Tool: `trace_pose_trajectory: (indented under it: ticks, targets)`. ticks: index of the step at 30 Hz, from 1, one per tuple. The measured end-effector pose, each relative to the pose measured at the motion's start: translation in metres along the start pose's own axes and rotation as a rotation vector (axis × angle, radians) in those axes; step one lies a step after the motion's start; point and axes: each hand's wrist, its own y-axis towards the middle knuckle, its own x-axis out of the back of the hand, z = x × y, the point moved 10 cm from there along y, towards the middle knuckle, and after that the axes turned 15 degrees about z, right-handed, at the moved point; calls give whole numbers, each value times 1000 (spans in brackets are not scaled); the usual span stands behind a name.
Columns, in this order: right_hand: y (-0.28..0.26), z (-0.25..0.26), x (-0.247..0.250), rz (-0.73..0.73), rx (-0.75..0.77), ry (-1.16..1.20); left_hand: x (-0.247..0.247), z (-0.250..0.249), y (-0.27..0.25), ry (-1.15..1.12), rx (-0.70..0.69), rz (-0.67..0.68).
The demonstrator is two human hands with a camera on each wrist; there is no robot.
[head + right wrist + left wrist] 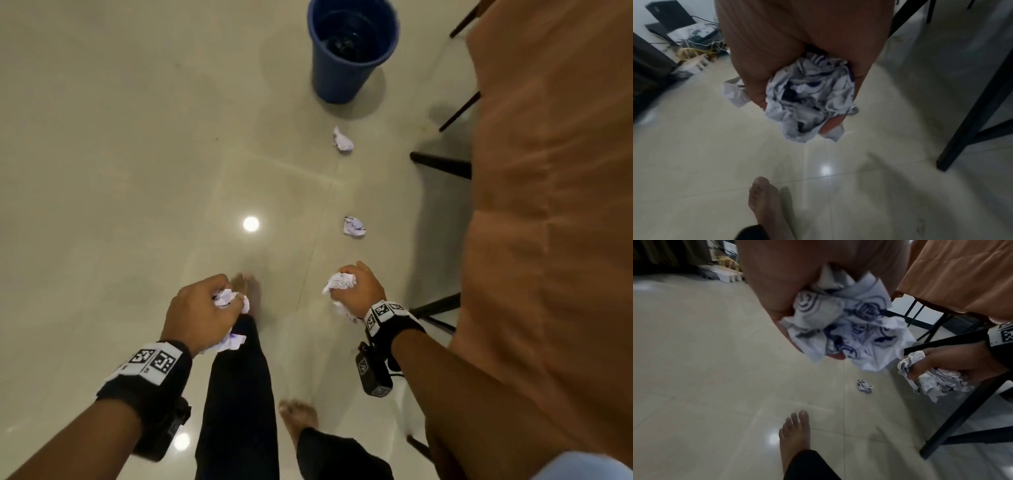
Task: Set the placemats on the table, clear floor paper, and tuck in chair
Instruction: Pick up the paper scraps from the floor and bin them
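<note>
My left hand [202, 315] grips crumpled white paper with blue scribbles [849, 331] above my left leg. My right hand [356, 287] grips another crumpled wad [809, 100], which also shows in the left wrist view [931, 382]. Two more paper balls lie on the tiled floor ahead, one near [354, 226] and one farther [342, 138], both between my hands and a blue bin [349, 48]. The near ball shows in the left wrist view [864, 386].
An orange tablecloth [548, 171] hangs over the table on the right, with black chair and table legs [442, 164] under it. My bare feet [298, 421] stand on the glossy floor. Cables and boxes [692, 37] lie by the far wall.
</note>
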Motion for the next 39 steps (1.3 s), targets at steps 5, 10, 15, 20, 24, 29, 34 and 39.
trace_pose_trajectory:
  ticks: [5, 10, 15, 20, 24, 29, 34, 39]
  targets:
    - [88, -41, 57, 33, -197, -54, 22, -72, 121, 123, -98, 98]
    - [172, -34, 96, 10, -179, -17, 27, -112, 251, 290, -221, 196]
    - [271, -61, 76, 78, -228, -133, 10, -116, 363, 309, -225, 165]
    - [299, -86, 55, 101, -353, -196, -25, -107, 412, 209, -197, 227]
    - [288, -83, 64, 104, -352, -39, -40, -111, 403, 183, -199, 288]
    - [262, -66, 90, 54, -261, 142, -54, -138, 401, 228, -126, 408]
    - [261, -63, 136, -49, -233, 279, -75, -209, 453, 547, -163, 449]
    - [308, -69, 196, -197, -166, 350, -111, -251, 542, 720, -161, 494]
